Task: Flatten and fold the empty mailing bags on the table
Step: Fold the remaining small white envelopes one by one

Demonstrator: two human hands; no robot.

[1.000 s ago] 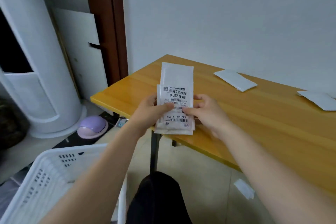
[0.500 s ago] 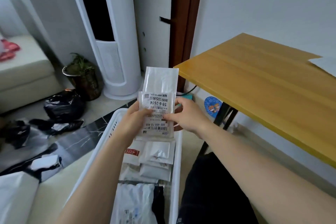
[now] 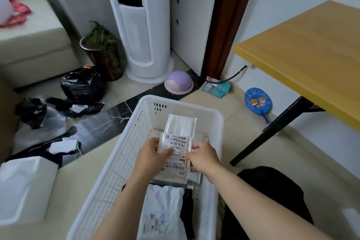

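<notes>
1. The left hand (image 3: 151,154) pinches the left edge of the folded mailing bags (image 3: 176,150); its fingers (image 3: 165,153) could slip and the stack fan apart.
2. The right hand (image 3: 204,159) grips the right edge over the white basket (image 3: 124,154), far from the desk (image 3: 311,48).
3. Under the fingers, the basket's contents are hidden.

You are in a lived-in room of a home. A pale sofa (image 3: 33,45) sits at the far left, with a potted plant (image 3: 102,48) and a tall white tower air conditioner (image 3: 140,25) beside it near a dark wooden door frame (image 3: 226,25). On the tiled floor (image 3: 243,122) lie a black rubbish bag (image 3: 81,85), a white laundry basket (image 3: 124,161) and a blue hand fan (image 3: 258,102); a yellow wooden table (image 3: 311,54) stands at the right.
</notes>
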